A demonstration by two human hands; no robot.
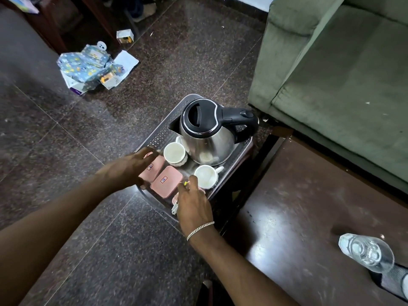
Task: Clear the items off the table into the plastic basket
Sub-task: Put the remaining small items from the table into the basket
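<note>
The grey plastic basket (163, 131) stands on the floor left of the dark wooden table (309, 213). Inside it are a steel kettle (207, 138) with a black lid, two white cups (175, 153) (206, 176), and two pink lidded boxes (167, 181) (155, 166). My left hand (130, 167) rests on the left pink box with fingers spread. My right hand (194, 206) hovers over the basket's near corner, fingers curled around small items: a yellow-tipped object (186, 183) and a metallic piece (174, 208). An upturned clear glass (366, 251) stands on the table at right.
A green sofa (344, 74) fills the upper right. Wrapped boxes and papers (88, 67) lie scattered on the dark stone floor at upper left, beside a small carton (125, 36). A striped cloth (395, 281) lies at the table's right edge.
</note>
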